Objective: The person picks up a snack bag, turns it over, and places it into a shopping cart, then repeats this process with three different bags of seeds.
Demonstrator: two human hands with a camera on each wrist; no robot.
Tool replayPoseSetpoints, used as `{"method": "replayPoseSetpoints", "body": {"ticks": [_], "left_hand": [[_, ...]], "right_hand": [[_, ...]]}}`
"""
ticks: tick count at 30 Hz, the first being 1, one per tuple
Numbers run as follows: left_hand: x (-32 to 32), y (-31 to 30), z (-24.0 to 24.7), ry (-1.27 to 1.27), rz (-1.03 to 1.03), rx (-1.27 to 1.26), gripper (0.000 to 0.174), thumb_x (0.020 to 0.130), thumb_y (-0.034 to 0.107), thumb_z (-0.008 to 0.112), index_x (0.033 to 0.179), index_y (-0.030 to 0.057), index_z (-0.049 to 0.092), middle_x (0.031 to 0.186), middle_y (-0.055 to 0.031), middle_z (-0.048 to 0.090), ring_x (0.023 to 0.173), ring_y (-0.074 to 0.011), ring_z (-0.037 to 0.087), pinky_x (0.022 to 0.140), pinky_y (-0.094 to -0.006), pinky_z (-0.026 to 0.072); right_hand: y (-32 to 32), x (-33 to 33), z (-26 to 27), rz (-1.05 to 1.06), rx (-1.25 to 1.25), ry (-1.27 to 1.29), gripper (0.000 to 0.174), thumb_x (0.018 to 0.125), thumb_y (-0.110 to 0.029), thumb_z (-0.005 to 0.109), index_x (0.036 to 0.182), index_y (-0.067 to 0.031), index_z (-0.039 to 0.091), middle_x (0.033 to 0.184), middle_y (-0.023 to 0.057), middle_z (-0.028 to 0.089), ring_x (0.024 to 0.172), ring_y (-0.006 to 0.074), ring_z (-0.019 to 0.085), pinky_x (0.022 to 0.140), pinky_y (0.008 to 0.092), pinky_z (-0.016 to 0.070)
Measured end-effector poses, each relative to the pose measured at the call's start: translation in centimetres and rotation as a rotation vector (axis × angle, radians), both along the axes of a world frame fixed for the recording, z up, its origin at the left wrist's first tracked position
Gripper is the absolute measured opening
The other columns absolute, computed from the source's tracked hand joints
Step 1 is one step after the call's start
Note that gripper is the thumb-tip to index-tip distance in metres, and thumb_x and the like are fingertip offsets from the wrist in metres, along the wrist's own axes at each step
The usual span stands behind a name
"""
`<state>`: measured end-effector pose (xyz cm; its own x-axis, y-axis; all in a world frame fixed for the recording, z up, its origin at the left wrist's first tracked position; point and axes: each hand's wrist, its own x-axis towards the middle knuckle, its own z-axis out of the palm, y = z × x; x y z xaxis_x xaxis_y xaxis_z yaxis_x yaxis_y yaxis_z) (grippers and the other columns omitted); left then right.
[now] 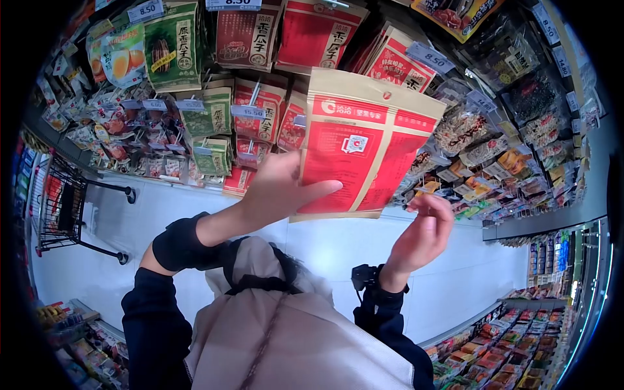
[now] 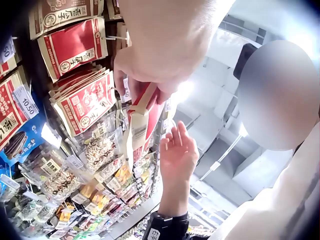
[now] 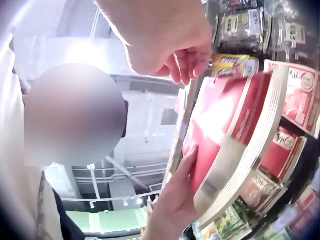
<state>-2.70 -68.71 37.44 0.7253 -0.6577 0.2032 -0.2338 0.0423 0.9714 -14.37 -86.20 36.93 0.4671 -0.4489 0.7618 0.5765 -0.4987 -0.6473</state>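
My left hand [image 1: 278, 187] grips a red and tan paper snack bag [image 1: 344, 162] by its lower left edge, the thumb lying across the printed back. Text and a small square code show on that face, and a hang hole is in its tan top strip. To the bag's lower right is my right hand [image 1: 426, 234], fingers loosely bent with nothing in them. In the right wrist view the right hand [image 3: 175, 50] is above the red bag [image 3: 215, 125], apart from it. The left wrist view shows the bag [image 2: 145, 120] nearly edge-on under the left hand [image 2: 155, 50].
Racks of hanging snack packets fill the far side, among them green bags [image 1: 172, 52] and red seed bags [image 1: 318, 32] with price tags [image 1: 429, 57]. A black shopping cart [image 1: 62, 208] stands at left on the pale floor [image 1: 325, 260]. More packaged goods [image 1: 513, 351] lie at lower right.
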Motion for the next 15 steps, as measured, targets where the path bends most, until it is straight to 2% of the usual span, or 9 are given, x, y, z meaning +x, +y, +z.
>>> {"method": "replayPoseSetpoints", "body": {"ticks": [2, 4, 5, 7, 9, 15], "left_hand": [[-0.5, -0.1, -0.2, -0.075, 0.013, -0.005, 0.024, 0.072, 0.012, 0.066, 0.093, 0.0014, 0.06, 0.08, -0.0074, 0.064, 0.067, -0.0088, 0.059, 0.06, -0.0227, 0.0472], [-0.9, -0.1, -0.2, -0.11, 0.043, 0.023, 0.025, 0.072, 0.016, 0.065, 0.094, 0.0038, 0.061, 0.079, -0.0088, 0.064, 0.066, -0.0126, 0.061, 0.06, -0.0247, 0.0474], [-0.9, 0.0, -0.5, -0.146, 0.04, 0.013, 0.025, 0.072, 0.014, 0.066, 0.094, 0.003, 0.061, 0.079, -0.0079, 0.064, 0.067, -0.0115, 0.06, 0.059, -0.0239, 0.0477], [-0.8, 0.0, -1.3, -0.217, 0.034, -0.008, 0.025, 0.072, 0.01, 0.067, 0.094, 0.0013, 0.06, 0.08, -0.0062, 0.064, 0.067, -0.0094, 0.059, 0.057, -0.0222, 0.0481], [-1.1, 0.1, -1.5, -0.166, 0.041, -0.038, 0.023, 0.072, 0.012, 0.066, 0.093, 0.0045, 0.061, 0.078, -0.0077, 0.064, 0.066, -0.0123, 0.061, 0.059, -0.024, 0.0476], [-1.5, -0.1, -2.1, -0.133, 0.035, -0.017, 0.022, 0.072, 0.013, 0.064, 0.092, 0.0052, 0.061, 0.075, -0.0081, 0.063, 0.066, -0.0147, 0.062, 0.059, -0.0258, 0.0478]], "right_hand": [[1.6, 0.3, 0.7, -0.167, -0.454, 0.146, 0.028, 0.074, -0.01, 0.051, 0.099, 0.003, 0.053, 0.088, 0.0114, 0.052, 0.078, 0.0221, 0.047, 0.071, 0.0323, 0.0377], [3.1, 0.8, 1.8, -0.106, -0.582, 0.205, 0.039, 0.067, -0.009, 0.057, 0.105, 0.0007, 0.055, 0.089, 0.012, 0.052, 0.079, 0.0247, 0.047, 0.072, 0.0338, 0.0378], [3.6, 1.1, 1.4, -0.035, -0.506, 0.237, 0.046, 0.063, -0.008, 0.06, 0.109, -0.0036, 0.055, 0.087, 0.0105, 0.051, 0.076, 0.0237, 0.045, 0.069, 0.0321, 0.038], [4.3, 1.4, 1.6, -0.062, -0.56, 0.277, 0.05, 0.061, -0.008, 0.061, 0.111, -0.0057, 0.055, 0.086, 0.0093, 0.05, 0.074, 0.0225, 0.044, 0.068, 0.0307, 0.0378], [4.5, 1.7, 1.4, -0.078, -0.598, 0.284, 0.057, 0.057, -0.009, 0.064, 0.113, -0.0105, 0.055, 0.083, 0.0065, 0.046, 0.07, 0.0199, 0.04, 0.063, 0.0279, 0.0368], [4.6, 2.3, 1.2, -0.118, -0.669, 0.331, 0.061, 0.056, -0.01, 0.066, 0.116, -0.0152, 0.053, 0.08, 0.0052, 0.042, 0.067, 0.0192, 0.038, 0.06, 0.0278, 0.0349]]}}
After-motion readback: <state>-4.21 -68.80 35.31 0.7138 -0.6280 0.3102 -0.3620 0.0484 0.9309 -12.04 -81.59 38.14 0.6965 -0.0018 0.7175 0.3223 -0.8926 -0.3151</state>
